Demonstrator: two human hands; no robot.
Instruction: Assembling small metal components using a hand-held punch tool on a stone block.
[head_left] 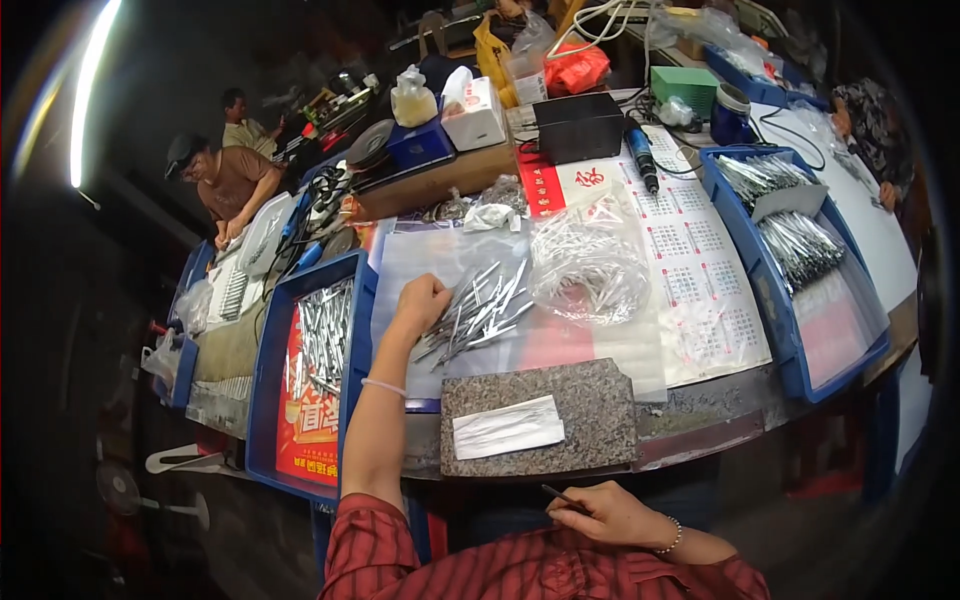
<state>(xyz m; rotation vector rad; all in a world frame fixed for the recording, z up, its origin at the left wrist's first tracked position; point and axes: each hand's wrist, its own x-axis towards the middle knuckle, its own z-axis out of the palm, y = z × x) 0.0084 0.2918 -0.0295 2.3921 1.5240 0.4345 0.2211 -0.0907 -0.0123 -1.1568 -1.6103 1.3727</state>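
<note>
My left hand [420,305] reaches out over the table and rests with curled fingers on the left edge of a loose pile of thin silvery metal rods [478,312]. The pile lies on a clear plastic sheet [440,250]. My right hand [605,512] stays low near my body, below the table's front edge, pinching a thin dark rod [562,495] between its fingers. In front of me lies a speckled granite slab [590,400] with a small flat clear bag of rods [507,426] on it.
A blue tray [268,380] with more rods stands at the left, another blue tray [775,300] at the right. An empty crumpled clear bag [590,265], a calendar sheet [700,270], a black box [578,127] and a tissue box [473,115] lie farther back. Two people [228,180] work far left.
</note>
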